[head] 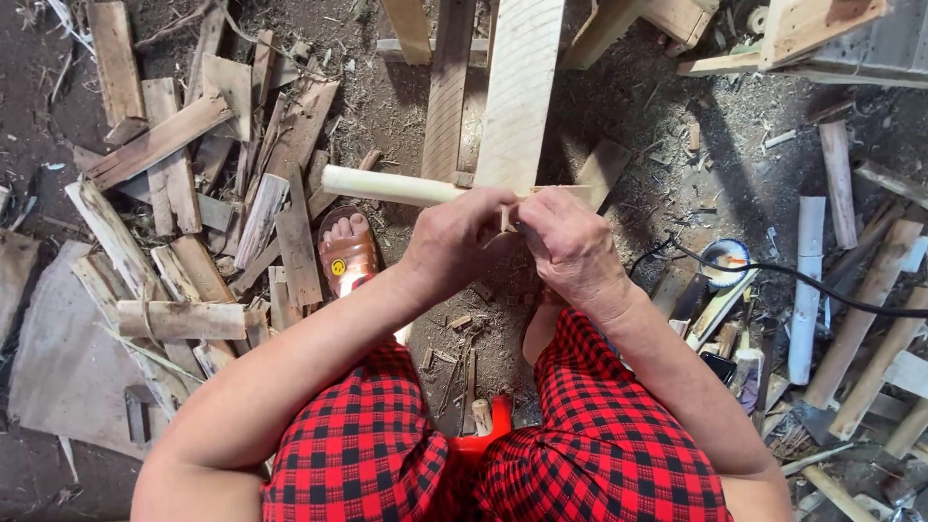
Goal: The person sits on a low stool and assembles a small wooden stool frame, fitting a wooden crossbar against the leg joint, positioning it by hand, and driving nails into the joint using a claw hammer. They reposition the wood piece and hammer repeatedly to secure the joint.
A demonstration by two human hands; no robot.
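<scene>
Hands: left hand [456, 242] and right hand [570, 246] both closed around pale stick [387, 186] below plank [517, 92]; steady, level grip advisable.

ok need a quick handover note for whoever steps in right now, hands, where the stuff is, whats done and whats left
Left hand: closed around the pale round stick, which points out to the left.
Right hand: fingers curled at the same stick, right beside the left hand; what they pinch is hidden.
Around: wood offcuts on the ground to the left, upright plank just ahead, black cable and small round tin to the right.
Done: stick is picked up and in both hands.
Left: cannot tell from this view what work on the stick remains.
</scene>
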